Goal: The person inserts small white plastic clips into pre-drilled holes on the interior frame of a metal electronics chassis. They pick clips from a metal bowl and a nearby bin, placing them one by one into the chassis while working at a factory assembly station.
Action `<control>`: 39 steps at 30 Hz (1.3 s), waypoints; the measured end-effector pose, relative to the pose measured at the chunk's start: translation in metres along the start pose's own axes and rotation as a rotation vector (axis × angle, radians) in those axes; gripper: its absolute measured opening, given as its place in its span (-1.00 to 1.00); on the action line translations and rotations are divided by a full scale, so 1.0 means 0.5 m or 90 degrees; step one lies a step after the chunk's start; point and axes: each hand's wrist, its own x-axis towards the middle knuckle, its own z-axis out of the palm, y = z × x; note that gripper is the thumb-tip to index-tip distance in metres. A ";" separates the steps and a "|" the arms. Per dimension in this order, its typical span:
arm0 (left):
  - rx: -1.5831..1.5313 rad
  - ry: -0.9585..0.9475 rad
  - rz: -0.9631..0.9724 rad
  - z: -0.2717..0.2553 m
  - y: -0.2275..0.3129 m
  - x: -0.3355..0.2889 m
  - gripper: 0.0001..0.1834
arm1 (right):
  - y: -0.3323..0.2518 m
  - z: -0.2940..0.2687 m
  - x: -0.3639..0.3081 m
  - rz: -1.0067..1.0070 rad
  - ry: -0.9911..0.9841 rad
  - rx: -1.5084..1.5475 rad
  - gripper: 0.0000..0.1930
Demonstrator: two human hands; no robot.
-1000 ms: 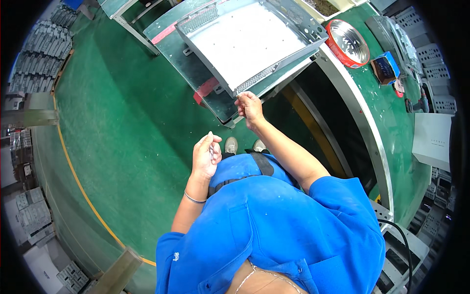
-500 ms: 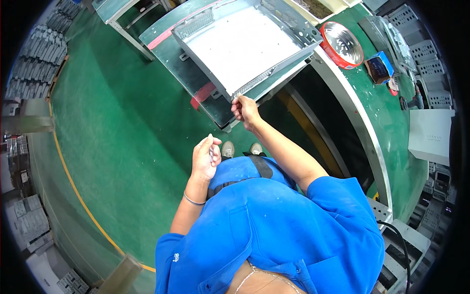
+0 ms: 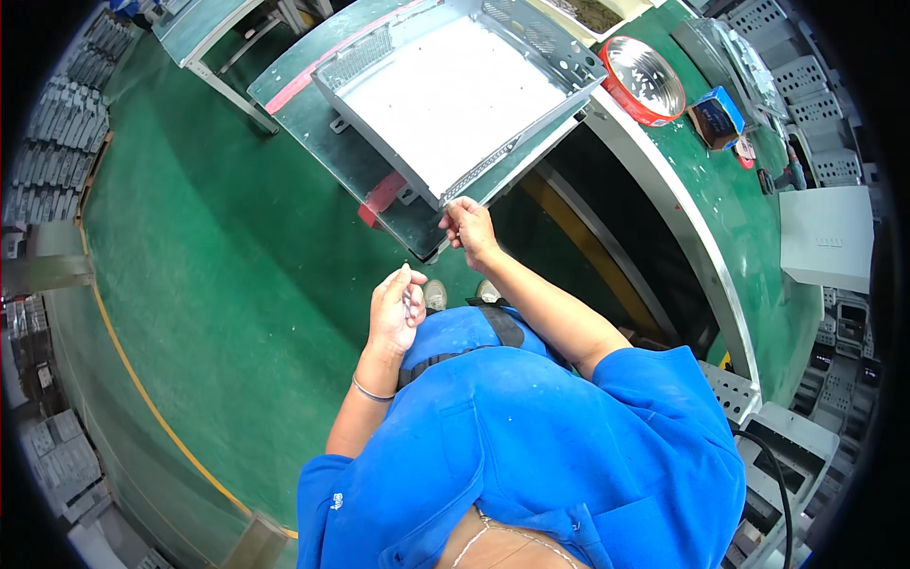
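Note:
A grey metal case (image 3: pixel 374 142) with perforated sides and a white inner floor rests on a green-topped table (image 3: pixel 284 71) in front of me. At its near corner is my right hand (image 3: pixel 469 230), thumb and fingers pinched together. Whatever sits between those fingertips is too small to make out. Lower and to the left, my left hand (image 3: pixel 394 308) is held up in front of my waist with its fingers curled. Small whitish pieces (image 3: pixel 408 303) show in its grip; their exact kind cannot be told.
To the right, a green worktop (image 3: pixel 706 204) carries a round red tin (image 3: pixel 645 83) holding small white pieces. Beside it are a blue-and-brown carton (image 3: pixel 717 119), a power tool (image 3: pixel 791 171) and a white metal box (image 3: pixel 825 237). Stacked metal parts (image 3: pixel 57 156) stand far left.
The view has shifted, so the case and table appear slightly further left. My right hand has drawn back a little from the case's near corner. The left hand keeps its curled hold.

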 end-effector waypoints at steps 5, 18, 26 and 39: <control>0.018 -0.027 -0.024 -0.007 0.017 0.014 -0.73 | 0.004 0.006 0.014 0.022 0.017 0.024 -0.83; 0.042 -0.082 -0.062 -0.021 0.054 0.052 -0.71 | 0.012 0.019 0.018 0.022 0.073 0.006 -0.73; -0.040 -0.185 -0.073 -0.018 0.066 0.068 -0.74 | -0.004 0.028 -0.010 -0.012 0.071 -0.082 -0.78; 0.025 -0.248 -0.001 0.147 0.084 0.108 -0.84 | -0.056 -0.060 -0.001 0.086 -0.165 -0.170 -0.74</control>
